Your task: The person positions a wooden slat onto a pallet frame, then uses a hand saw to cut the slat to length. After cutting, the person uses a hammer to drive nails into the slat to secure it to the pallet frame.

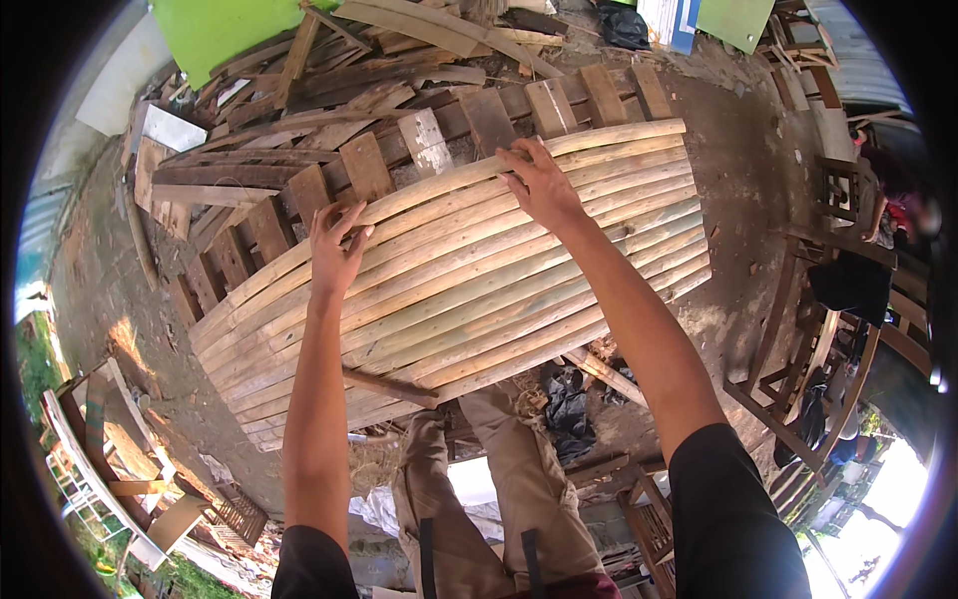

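Observation:
A row of long pale bamboo strips [449, 299] lies side by side in front of me, forming a slatted panel. Along its far edge runs one bamboo strip [429, 187], slightly bowed in this view. My left hand [337, 248] has its fingers and thumb around this strip, left of the middle. Farther right, my right hand [545, 188] grips the same strip, fingers curled over its far side. A short dark brown stick [389, 386] rests across the near edge of the panel, close to my legs.
Short wooden boards [366, 167] stick out beyond the panel's far edge. Scrap planks [369, 95] are heaped behind them. Black plastic [569, 411] lies beside my legs. Wooden frames [798, 369] stand at the right, where a person is partly visible. A framed wooden piece [110, 459] stands at left.

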{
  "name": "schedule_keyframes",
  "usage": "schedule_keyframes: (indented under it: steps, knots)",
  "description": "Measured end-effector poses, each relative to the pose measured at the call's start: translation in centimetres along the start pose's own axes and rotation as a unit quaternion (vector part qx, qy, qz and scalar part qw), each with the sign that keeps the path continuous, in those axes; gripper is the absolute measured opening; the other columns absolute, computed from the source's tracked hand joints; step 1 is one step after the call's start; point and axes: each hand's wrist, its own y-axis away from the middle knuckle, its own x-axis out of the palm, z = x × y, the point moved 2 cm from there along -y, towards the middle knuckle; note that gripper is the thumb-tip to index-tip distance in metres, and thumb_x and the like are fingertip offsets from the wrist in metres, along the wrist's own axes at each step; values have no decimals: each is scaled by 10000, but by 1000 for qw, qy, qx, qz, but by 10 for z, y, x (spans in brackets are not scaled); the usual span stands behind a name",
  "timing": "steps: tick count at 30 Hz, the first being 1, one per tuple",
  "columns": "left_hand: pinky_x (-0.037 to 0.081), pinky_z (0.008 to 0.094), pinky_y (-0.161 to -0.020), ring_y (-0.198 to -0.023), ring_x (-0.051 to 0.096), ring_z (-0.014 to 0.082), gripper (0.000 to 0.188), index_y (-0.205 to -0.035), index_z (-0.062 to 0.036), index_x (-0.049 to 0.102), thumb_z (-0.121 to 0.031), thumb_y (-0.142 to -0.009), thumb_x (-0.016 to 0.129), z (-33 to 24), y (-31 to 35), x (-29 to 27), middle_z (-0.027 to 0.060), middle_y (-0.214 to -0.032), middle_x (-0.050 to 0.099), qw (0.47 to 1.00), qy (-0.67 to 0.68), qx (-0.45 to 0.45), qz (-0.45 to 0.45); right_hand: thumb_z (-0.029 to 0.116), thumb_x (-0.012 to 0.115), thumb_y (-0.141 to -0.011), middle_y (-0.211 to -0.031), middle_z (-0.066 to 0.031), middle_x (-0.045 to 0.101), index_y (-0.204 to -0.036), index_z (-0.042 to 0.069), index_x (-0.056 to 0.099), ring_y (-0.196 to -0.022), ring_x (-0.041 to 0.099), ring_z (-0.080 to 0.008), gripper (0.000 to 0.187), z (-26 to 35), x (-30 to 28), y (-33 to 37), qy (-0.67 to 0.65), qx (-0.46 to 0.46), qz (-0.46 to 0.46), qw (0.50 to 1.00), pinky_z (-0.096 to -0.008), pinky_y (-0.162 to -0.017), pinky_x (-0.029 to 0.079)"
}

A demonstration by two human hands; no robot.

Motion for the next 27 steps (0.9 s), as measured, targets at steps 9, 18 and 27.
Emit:
schedule_keyframes:
  steps: [9, 18, 27]
  knots:
    - [471, 474, -977, -1066, 580, 344, 428, -1280, -142, 684, -32, -869, 733, 11, 11, -18, 128, -1131, 624, 999, -41, 16, 21, 171, 695, -929, -1252, -105, 529, -1265, 123, 659, -1140, 587, -295, 342, 11, 11, -3, -13, 13, -10, 1000, -412, -967, 537]
    - [425, 480, -1062, -1133, 569, 334, 382, -1269, -148, 699, -117, -891, 742, 8, 15, -13, 127, -1181, 619, 999, -13, -33, -1, 182, 683, -941, -1325, -146, 501, -1297, 95, 624, -1207, 556, -344, 371, 12, 17, 4, -1, -8, -44, 999, -445, -1033, 493]
    - [119, 585, -1229, -1541, 164, 362, 761, -1609, -156, 243, -520, -998, 515, -6, 61, 22, 140, -1671, 198, 968, -233, -89, 24, 501, 537, -993, -1628, -294, 154, -1531, -46, 295, -1533, 154, -405, 805, 54, 39, 26, 190, 71, 50, 978, -522, -1246, 151]
